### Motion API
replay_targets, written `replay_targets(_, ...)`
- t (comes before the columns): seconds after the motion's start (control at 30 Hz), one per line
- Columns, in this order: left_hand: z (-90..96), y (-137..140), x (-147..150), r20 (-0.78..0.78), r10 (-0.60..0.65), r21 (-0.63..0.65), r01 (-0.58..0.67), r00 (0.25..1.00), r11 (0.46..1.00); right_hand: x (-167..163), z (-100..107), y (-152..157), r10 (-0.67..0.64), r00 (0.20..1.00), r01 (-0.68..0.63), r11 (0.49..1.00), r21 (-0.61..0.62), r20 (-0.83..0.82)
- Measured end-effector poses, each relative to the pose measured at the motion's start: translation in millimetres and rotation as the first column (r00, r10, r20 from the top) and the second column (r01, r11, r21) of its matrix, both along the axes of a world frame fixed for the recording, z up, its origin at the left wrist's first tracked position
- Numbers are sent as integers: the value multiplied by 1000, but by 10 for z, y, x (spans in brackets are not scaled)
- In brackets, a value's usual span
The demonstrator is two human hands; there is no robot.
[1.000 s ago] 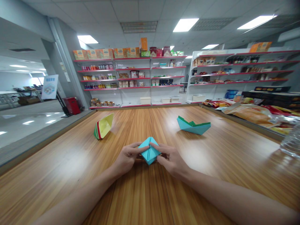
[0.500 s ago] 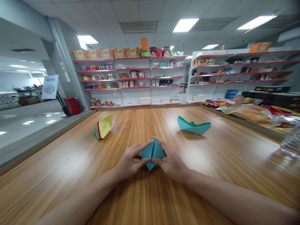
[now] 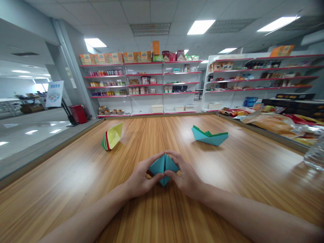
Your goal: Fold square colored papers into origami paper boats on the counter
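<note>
A blue folded-paper piece [image 3: 158, 166], diamond-shaped with a slit down its middle, is held between both hands just above the wooden table. My left hand [image 3: 142, 177] grips its left side, thumb on the near face and fingers behind. On the other side, my right hand [image 3: 187, 177] pinches it the same way, with the fingertips of both hands meeting near the top point. Farther off to the left lies a yellow paper boat [image 3: 113, 136] with red and green edges, tipped on its side. A blue-and-green paper boat [image 3: 210, 136] rests at the right.
The wood-grain table [image 3: 88, 202] has a raised rim [image 3: 50, 150]. A clear plastic item [image 3: 315, 155] is at the right edge, near packaged snacks [image 3: 268, 123] beyond the rim. Stocked shelves [image 3: 144, 74] stand behind.
The blue folded paper has been pressed slightly lower and wider, its top point dropping. My fingertips have come down with it and now meet at the top. Both boats stay put.
</note>
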State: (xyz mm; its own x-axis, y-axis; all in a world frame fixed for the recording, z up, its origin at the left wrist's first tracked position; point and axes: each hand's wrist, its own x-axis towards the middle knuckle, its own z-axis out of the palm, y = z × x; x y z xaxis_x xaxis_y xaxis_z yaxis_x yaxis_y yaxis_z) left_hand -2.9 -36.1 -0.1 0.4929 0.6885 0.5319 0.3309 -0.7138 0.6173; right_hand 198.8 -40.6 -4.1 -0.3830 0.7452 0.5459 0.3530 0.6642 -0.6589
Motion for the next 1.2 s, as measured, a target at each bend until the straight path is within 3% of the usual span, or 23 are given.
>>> replay_targets(0.47,73,-38,17,34,-78,26,77,996,997,-9,3,-15,35,999,-35,999,2,5)
replay_targets(0.7,-23,-19,7,37,-45,56,43,998,997,-14,53,-53,5,1000,-6,997,72,28)
replay_targets(1.0,13,-29,12,29,-7,102,4,1000,995,-17,108,-67,-49,996,38,988,148,73)
replay_targets(1.2,-6,-17,5,36,-3,21,2,999,1000,-19,102,-57,-89,993,84,994,73,77)
